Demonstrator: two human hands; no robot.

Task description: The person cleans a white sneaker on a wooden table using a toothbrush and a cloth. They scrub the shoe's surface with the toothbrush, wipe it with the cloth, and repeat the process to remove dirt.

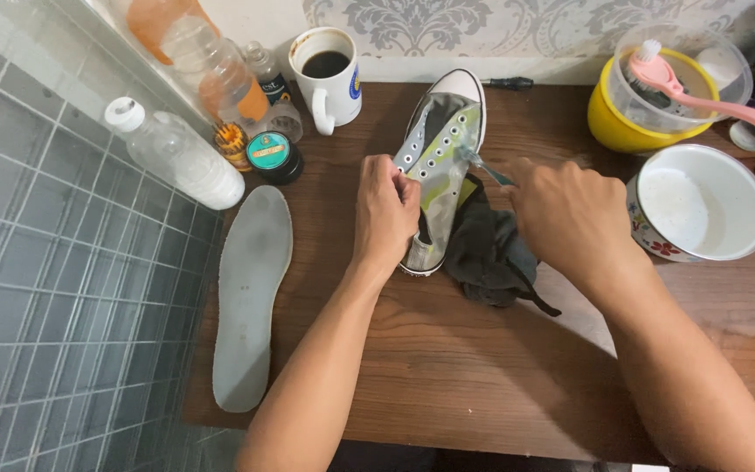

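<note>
A grey canvas sneaker [440, 140] with a white toe cap and no laces lies on the brown wooden table [482, 376], toe pointing away from me. My left hand [384, 212] grips its left side by the eyelets. My right hand [570, 218] holds a small toothbrush [482, 164] whose bristled head touches the shoe's tongue area. A dark grey cloth [489, 258] lies bunched under the shoe's right side, just below my right hand.
A pale insole [251, 297] lies at the table's left edge. At the back left stand a white mug [329, 74], plastic bottles [176, 153] and a round tin [273, 155]. On the right: a white bowl [701, 205], a yellow bowl [609, 118] and a pink brush [709, 100].
</note>
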